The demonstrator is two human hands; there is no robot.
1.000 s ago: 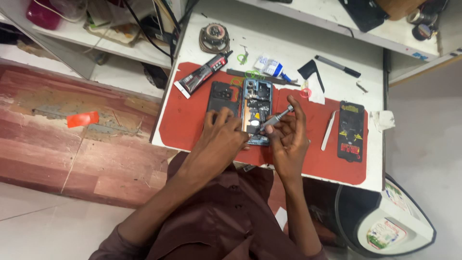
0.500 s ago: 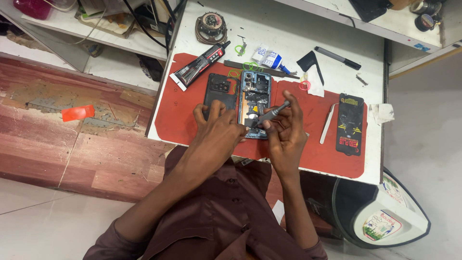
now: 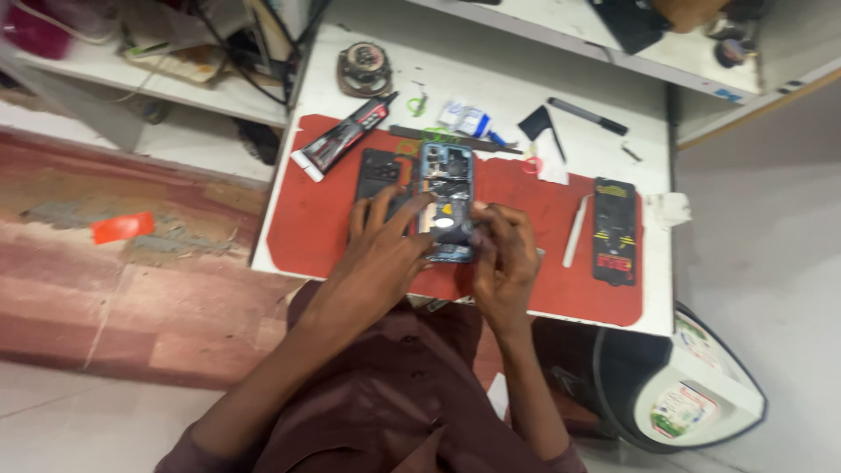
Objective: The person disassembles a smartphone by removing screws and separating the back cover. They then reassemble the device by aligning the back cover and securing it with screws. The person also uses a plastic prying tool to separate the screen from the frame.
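An opened blue phone [image 3: 445, 188] with its insides showing lies on a red mat [image 3: 315, 228]. My left hand [image 3: 385, 250] rests on the phone's left side, its fingers spread over the phone's lower half and holding it. My right hand [image 3: 506, 263] is curled at the phone's lower right edge, fingertips pinched against it. No tool shows in that hand. A black back cover [image 3: 378, 171] lies just left of the phone, partly under my left fingers.
On the mat lie a black glue tube [image 3: 342, 138] at upper left, a white pry stick [image 3: 575, 230] and a black flat part [image 3: 613, 229] at right. The white table [image 3: 491, 79] carries a round speaker [image 3: 363, 68], a black pen [image 3: 587, 116] and small packets.
The slim metal tool that my right hand held over the phone is no longer visible. That hand has dropped to the phone's lower right edge. The camera has shifted slightly.
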